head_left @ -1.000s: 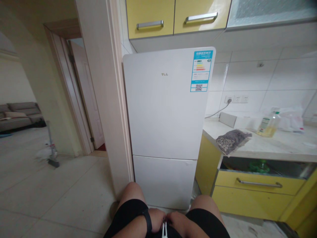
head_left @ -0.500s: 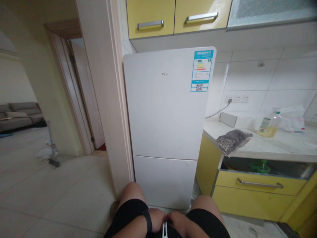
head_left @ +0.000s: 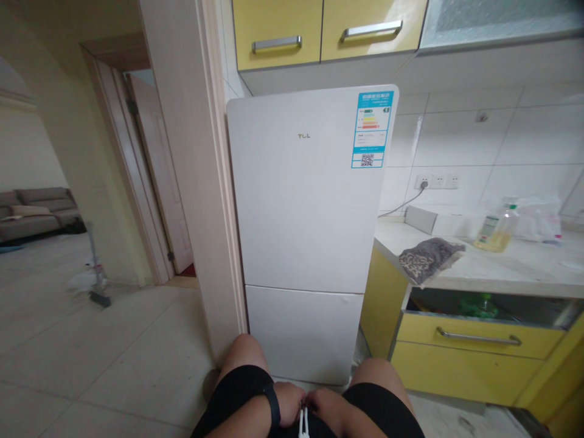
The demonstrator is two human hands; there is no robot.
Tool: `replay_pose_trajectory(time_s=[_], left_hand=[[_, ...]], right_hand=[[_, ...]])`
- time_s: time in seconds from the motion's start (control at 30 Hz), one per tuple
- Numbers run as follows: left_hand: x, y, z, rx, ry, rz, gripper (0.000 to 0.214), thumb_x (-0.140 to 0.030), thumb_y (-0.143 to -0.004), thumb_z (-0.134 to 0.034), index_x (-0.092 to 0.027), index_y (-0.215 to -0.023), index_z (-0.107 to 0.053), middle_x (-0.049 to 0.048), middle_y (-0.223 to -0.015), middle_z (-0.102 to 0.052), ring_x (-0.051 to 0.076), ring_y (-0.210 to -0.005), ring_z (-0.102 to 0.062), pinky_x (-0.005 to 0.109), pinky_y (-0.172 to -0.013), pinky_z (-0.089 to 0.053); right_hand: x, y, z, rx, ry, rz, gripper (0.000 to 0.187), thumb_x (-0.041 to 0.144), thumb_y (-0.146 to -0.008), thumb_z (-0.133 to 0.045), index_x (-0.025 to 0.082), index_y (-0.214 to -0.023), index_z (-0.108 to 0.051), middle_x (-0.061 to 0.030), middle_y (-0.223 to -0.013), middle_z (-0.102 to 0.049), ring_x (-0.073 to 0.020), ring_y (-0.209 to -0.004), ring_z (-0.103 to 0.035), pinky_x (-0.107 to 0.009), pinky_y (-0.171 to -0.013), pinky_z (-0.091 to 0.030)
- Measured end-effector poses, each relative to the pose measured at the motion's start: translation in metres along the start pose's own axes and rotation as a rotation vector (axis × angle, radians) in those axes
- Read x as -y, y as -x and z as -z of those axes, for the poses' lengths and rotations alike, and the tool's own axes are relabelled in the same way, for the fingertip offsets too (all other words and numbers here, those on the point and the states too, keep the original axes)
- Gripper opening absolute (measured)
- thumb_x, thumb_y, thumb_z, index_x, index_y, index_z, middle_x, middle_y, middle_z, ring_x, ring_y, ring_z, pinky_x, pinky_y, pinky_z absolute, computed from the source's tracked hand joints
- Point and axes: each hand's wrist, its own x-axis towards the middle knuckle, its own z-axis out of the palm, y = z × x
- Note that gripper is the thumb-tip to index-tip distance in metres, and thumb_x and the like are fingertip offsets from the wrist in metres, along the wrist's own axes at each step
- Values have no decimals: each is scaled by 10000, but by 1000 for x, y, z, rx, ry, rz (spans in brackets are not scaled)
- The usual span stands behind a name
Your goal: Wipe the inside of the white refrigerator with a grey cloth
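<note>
My left hand, with a black band round its wrist, rests in my lap between my knees. Beside it lies my right hand, the two meeting at the fingertips. Both have curled, closed fingers, and whatever may be in them is hidden. A white drawstring hangs just below the fingertips, over the black shorts. Straight ahead of my knees stands a white two-door fridge, both doors closed, with a blue energy label at its upper right.
To the right, a counter carries a patterned cloth, a bottle of yellow liquid and a plastic bag. Below is a yellow drawer. Yellow cabinets hang above the fridge. A door frame borders its left; a broom stands farther left.
</note>
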Motion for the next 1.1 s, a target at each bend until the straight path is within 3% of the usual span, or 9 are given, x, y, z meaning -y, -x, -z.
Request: replay_pose_trajectory(time_s=[1.1], left_hand=[[1, -1, 1, 20, -7, -20, 384, -441, -878, -549, -273, -1144, -770, 124, -1168, -781, 366, -1128, -722, 484, -919, -585]], right_hand=[[0, -1, -1, 1, 7, -5, 415, 335, -810, -540, 236, -1136, -777, -165, -1199, -780, -356, -1150, -725, -431, -923, -556]])
